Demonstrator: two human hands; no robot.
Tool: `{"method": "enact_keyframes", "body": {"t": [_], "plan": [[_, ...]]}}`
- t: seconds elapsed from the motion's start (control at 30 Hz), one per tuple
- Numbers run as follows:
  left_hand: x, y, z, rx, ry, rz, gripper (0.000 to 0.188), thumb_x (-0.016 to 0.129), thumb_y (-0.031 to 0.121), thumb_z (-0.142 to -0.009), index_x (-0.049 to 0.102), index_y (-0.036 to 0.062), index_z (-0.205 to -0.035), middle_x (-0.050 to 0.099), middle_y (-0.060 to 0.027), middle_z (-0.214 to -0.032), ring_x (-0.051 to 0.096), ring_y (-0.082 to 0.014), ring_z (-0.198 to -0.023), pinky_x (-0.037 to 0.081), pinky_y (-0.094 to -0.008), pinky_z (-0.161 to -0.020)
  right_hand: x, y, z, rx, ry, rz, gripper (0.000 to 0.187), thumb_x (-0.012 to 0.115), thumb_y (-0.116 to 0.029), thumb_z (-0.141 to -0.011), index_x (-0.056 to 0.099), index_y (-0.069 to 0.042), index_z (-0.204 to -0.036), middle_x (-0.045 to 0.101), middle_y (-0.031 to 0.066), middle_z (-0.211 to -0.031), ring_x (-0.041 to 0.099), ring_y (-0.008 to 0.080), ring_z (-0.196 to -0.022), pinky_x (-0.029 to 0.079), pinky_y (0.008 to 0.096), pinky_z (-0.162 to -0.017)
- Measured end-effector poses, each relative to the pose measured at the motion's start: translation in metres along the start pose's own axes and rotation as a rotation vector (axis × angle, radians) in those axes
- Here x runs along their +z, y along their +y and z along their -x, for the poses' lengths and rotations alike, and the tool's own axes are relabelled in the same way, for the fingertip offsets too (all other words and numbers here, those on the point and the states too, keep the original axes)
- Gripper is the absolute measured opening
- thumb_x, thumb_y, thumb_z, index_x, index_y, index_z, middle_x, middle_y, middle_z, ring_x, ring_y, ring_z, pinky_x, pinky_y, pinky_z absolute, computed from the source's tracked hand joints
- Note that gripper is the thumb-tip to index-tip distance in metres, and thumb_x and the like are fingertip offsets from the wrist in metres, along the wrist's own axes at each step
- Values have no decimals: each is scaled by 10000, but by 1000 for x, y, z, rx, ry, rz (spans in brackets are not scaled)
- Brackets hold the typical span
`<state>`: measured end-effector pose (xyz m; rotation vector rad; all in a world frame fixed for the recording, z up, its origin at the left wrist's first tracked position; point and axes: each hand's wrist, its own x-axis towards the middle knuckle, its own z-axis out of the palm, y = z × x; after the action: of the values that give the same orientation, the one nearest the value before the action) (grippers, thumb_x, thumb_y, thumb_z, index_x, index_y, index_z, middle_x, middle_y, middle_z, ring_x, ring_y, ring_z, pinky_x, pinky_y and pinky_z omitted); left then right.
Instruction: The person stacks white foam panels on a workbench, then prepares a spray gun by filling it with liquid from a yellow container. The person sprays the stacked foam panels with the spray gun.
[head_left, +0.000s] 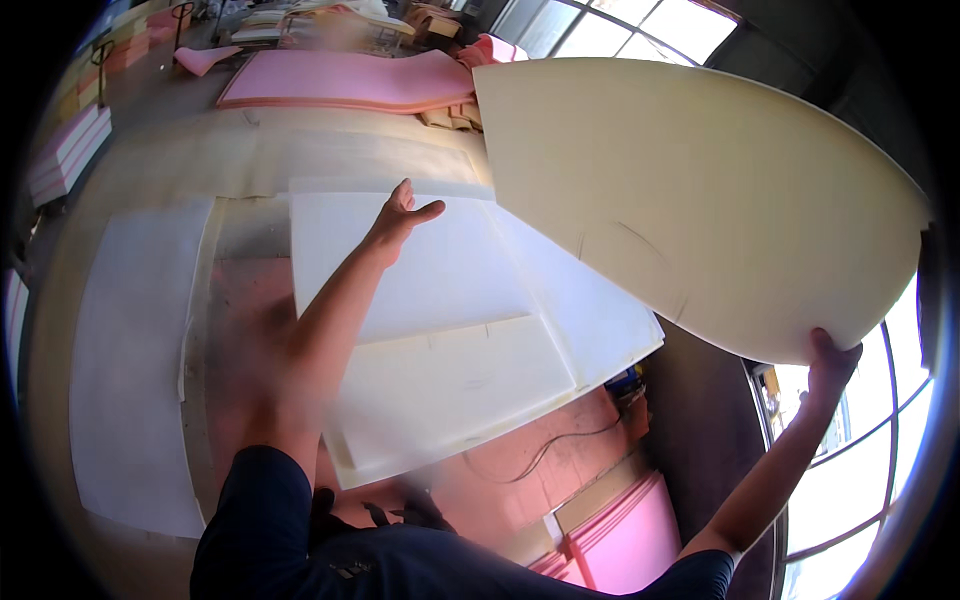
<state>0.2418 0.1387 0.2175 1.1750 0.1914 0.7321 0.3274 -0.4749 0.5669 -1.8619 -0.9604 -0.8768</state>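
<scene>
A large cream sheet, perhaps foam [690,200], is lifted up on the right. My right hand [832,365] grips its lower right edge, thumb on the near face; the other fingers are hidden behind it. Stretched forward, my left hand [402,218] holds nothing, its thumb apart from its fingers. Below that hand lie stacked white sheets [420,260], with a smaller cream sheet [450,370] on their near part. The raised sheet's lower edge overlaps the far right part of the stack in view; whether they touch, I cannot tell.
A long white sheet [135,360] lies on the left. Wavy pink foam sheets [350,80] are piled at the back, more pink sheets [630,540] at the lower right. A cable [545,455] crosses the reddish floor [500,460]. Tall windows [850,460] stand on the right.
</scene>
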Motion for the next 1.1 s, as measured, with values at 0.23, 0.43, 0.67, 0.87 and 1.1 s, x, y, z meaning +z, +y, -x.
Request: {"method": "enact_keyframes", "body": {"t": [0.23,0.43,0.67,0.87,1.1], "plan": [[-2,-10,-60,132,-79,264,1033,748,442,-849,112,45,-1559,327,-112,-1554,294,-210,-1437,176,-405,-1186,-22,155,-79,-42,-24,-207,778,839,-386,-768,510,56,-1317,655,127,-1113,636,270,-1060,530,407,-920],[48,44,6,124,-28,2,477,657,249,-945,520,29,-1344,607,-41,-1262,540,-143,-1156,396,-325,-1018,79,293,-85,354,-89,-351,572,765,-212,-867,527,52,-1316,648,110,-1160,616,204,-1048,473,336,-926],[-11,47,45,-20,297,-417,397,634,239,-959,584,9,-1279,646,-55,-1195,568,-156,-1095,405,-329,-986,282,298,-33,375,-371,-384,475,705,-168,-899,536,-3,-1311,640,98,-1162,602,202,-1027,474,337,-888],[-95,7,76,-347,313,-460,339,600,219,-971,605,36,-1257,653,-73,-1167,588,-176,-1084,439,-374,-941,416,330,20,341,-616,-262,416,664,-145,-910,534,5,-1276,638,108,-1117,601,197,-979,481,338,-851],[-144,-55,97,-439,458,-585,275,727,199,-872,682,50,-1100,675,-26,-964,606,-124,-908,498,-295,-783,496,341,84,538,-747,-388,465,651,-113,-899,511,10,-1325,646,132,-1180,619,216,-1013,493,341,-872]]}}
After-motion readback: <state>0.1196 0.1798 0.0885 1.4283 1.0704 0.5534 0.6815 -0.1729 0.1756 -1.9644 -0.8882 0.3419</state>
